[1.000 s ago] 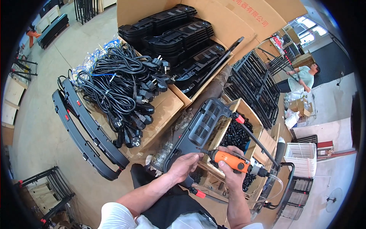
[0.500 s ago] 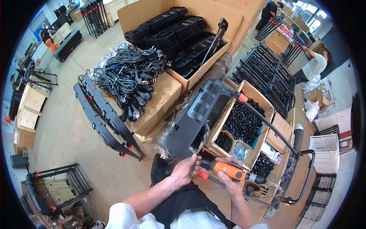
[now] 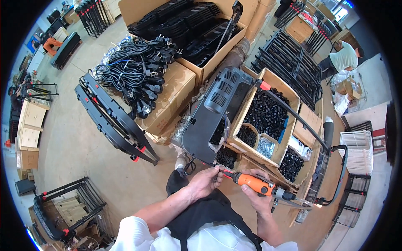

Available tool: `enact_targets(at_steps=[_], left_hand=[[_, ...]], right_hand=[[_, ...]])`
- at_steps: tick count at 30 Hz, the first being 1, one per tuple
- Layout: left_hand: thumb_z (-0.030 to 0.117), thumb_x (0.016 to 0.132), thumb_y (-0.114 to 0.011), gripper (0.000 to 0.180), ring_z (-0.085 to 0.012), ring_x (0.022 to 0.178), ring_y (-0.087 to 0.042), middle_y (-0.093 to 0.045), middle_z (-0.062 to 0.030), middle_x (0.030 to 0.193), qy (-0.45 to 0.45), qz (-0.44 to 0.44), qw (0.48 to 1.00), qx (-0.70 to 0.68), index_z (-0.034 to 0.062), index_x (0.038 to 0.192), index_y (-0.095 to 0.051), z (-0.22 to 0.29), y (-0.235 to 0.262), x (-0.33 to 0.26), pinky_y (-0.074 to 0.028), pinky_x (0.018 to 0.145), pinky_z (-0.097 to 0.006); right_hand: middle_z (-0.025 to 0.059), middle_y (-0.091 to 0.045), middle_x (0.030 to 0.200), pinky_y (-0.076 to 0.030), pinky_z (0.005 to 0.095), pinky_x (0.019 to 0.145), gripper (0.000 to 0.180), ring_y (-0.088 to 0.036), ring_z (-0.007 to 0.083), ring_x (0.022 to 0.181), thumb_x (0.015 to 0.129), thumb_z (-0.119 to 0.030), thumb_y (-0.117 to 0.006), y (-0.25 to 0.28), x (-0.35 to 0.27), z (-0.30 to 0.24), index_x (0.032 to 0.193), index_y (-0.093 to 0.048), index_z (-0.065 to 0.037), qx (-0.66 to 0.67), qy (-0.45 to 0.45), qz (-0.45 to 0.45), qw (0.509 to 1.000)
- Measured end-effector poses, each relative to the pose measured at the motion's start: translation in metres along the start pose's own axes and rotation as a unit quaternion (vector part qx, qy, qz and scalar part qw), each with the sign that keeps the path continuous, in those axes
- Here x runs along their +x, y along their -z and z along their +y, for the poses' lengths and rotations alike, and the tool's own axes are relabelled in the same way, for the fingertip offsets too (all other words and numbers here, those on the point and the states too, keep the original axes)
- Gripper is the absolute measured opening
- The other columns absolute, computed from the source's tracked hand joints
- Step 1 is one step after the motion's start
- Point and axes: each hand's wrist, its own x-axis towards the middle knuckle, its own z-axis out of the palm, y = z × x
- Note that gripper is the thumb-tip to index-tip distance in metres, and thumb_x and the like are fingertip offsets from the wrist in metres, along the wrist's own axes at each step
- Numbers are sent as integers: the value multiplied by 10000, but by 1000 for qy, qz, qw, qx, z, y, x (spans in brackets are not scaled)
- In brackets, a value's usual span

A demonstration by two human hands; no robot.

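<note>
My right hand [image 3: 258,190] is wrapped round an orange air screwdriver [image 3: 253,183], its hose end pointing right. The driver's nose points left toward my left hand [image 3: 204,180], whose thumb and fingertips are pinched at the near end of a black plastic machine cover [image 3: 197,144]. Whatever sits between those fingertips is too small to make out. A red clip [image 3: 227,172] shows just right of the fingertips, by the driver's nose. The cover slants away from me, with a slotted grey-black housing [image 3: 221,94] at its far part.
A wooden tray [image 3: 258,157] of small black parts and screws stands right of the cover. Left are bundled power cords [image 3: 130,69] on a cardboard box [image 3: 171,104], and two curved black frames [image 3: 113,121]. A carton [image 3: 201,69] of black mouldings lies beyond. A co-worker [image 3: 343,56] bends at far right.
The cover's near end and red clip now appear closer to my left fingertips and the driver's nose. My view has shifted slightly. Both hands keep their grips.
</note>
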Motion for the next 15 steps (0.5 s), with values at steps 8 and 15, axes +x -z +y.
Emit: enact_targets(at_steps=[8, 15], left_hand=[[333, 1133, -532, 304, -111, 766, -533, -593, 23, 905, 44, -18, 998, -42, 79, 1214, -677, 8, 7, -12, -458, 685, -251], [209, 1125, -526, 313, -89, 697, -500, -576, 20, 874, -113, -10, 946, 305, 1, 1337, -627, 53, 40, -25, -432, 615, -227]], right_hand=[[175, -678, 1303, -508, 461, 1126, 524, -641, 306, 1289, 889, 14, -780, -32, -1, -1, 1342, -517, -12, -49, -19, 49, 997], [167, -701, 1263, -527, 452, 1098, 558, -662, 284, 1242, 860, -1, -806, -50, 8, 2, 1352, -544, -3, -87, -8, 69, 994]])
